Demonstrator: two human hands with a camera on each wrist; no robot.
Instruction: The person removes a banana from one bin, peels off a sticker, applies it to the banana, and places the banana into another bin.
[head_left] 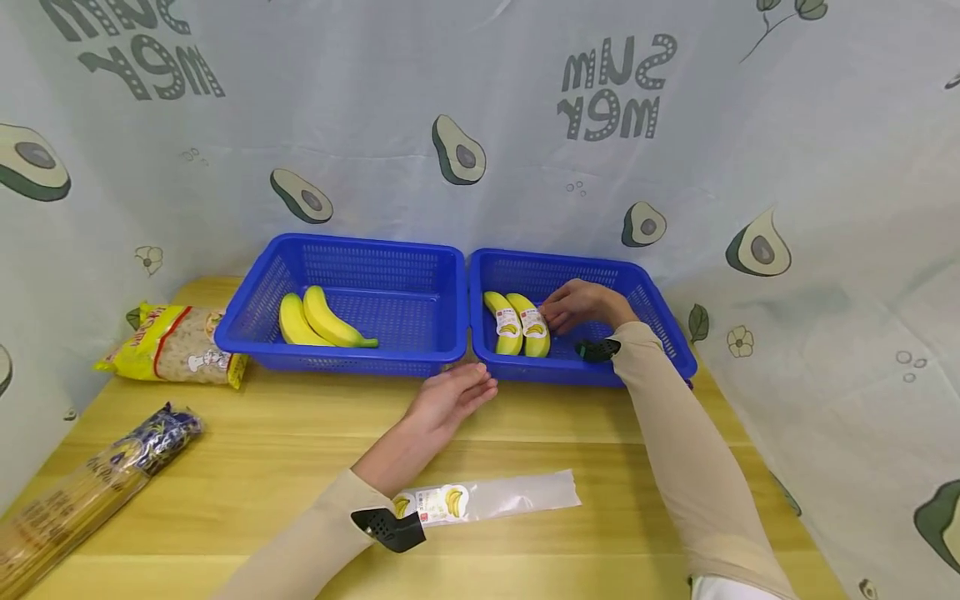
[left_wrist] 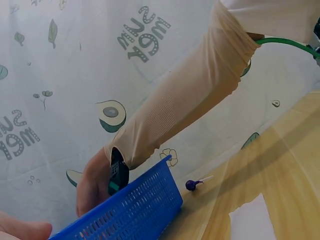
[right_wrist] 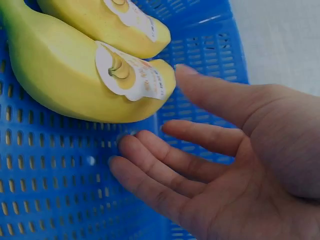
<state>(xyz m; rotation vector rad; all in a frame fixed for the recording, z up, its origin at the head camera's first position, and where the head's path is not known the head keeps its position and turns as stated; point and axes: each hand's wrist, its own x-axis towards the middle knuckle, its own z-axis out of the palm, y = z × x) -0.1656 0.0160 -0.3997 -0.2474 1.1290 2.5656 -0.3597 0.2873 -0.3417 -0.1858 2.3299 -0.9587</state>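
Two yellow bananas with white labels, a left one point(head_left: 504, 323) and a right one point(head_left: 533, 327), lie side by side in the right blue basket point(head_left: 592, 372). My right hand point(right_wrist: 225, 165) is inside that basket beside the right banana. Its thumb tip is at the banana's end; whether they touch I cannot tell. The other fingers are loosely bent below, holding nothing. My left hand point(head_left: 452, 397) is just in front of where the two baskets meet, fingers extended and holding nothing. In the left wrist view only part of it shows, near the basket wall.
The left blue basket point(head_left: 341, 359) holds two unlabelled bananas point(head_left: 330, 321). A strip of banana stickers point(head_left: 517, 495) lies on the wooden table point(head_left: 300, 467). At left are a yellow-ended food bag point(head_left: 187, 346) and a pack of noodles point(head_left: 97, 492). A purple lollipop point(left_wrist: 191, 185) lies beside the right basket.
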